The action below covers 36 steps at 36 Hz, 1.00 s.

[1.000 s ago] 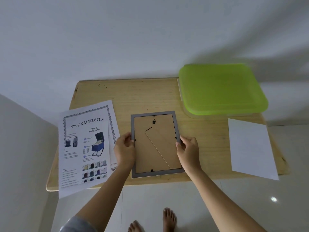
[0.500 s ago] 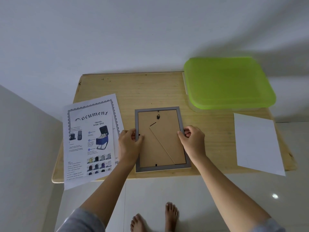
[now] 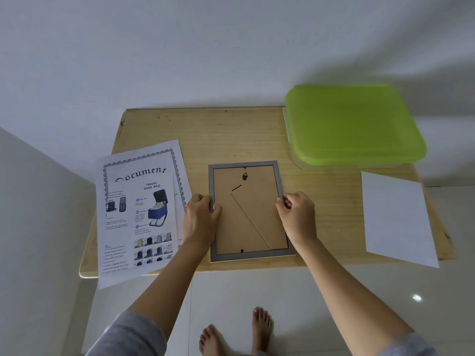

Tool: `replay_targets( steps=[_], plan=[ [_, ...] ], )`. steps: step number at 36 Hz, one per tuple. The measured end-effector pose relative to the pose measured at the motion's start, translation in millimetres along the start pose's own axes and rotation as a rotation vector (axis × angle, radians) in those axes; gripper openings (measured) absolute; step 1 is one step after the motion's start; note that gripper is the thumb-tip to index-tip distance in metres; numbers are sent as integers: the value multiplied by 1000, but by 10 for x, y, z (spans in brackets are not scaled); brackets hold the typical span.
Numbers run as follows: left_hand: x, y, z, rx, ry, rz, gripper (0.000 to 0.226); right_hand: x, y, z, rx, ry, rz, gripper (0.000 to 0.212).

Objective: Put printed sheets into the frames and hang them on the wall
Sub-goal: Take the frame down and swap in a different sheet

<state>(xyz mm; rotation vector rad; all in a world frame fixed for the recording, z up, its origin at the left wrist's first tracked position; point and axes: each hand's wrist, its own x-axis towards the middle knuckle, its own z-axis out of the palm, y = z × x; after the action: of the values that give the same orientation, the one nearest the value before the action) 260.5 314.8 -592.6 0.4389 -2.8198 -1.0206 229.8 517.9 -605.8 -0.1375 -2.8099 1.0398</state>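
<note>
A grey picture frame [image 3: 250, 256] lies face down on the wooden table [image 3: 231, 134], its brown backing board and folded stand facing up. My left hand [image 3: 199, 222] holds the frame's left edge, thumb over the rim onto the backing. My right hand [image 3: 298, 217] pinches the right edge with curled fingers. Left of the frame lie printed sheets [image 3: 138, 211], a "Travel Shoe Bag" page on top of a bordered "Document" page. A blank white sheet [image 3: 397, 217] lies at the right end of the table.
A clear box with a lime-green lid [image 3: 352, 124] sits at the table's back right against the white wall [image 3: 205, 52]. The printed sheets and the blank sheet overhang the front edge. My bare feet [image 3: 236, 332] stand on pale floor tiles below.
The view has shifted slightly; the frame stays flat on the table. Both hands slid up along the frame's side edges, and my right fingers curled tighter on the right rim.
</note>
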Motion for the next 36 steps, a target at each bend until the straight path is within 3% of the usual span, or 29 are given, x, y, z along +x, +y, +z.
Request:
replay_targets(
  steps=[12, 25, 36],
  plan=[
    [6, 1, 8, 15, 5, 43, 15, -5, -41, -29, -3, 1, -44, 37],
    [-5, 49, -22, -103, 59, -31, 13, -10, -10, -17, 13, 17, 4, 17],
    [-22, 88, -42, -120, 81, -56, 14, -3, -27, -22, 35, 38, -8, 17]
  ],
)
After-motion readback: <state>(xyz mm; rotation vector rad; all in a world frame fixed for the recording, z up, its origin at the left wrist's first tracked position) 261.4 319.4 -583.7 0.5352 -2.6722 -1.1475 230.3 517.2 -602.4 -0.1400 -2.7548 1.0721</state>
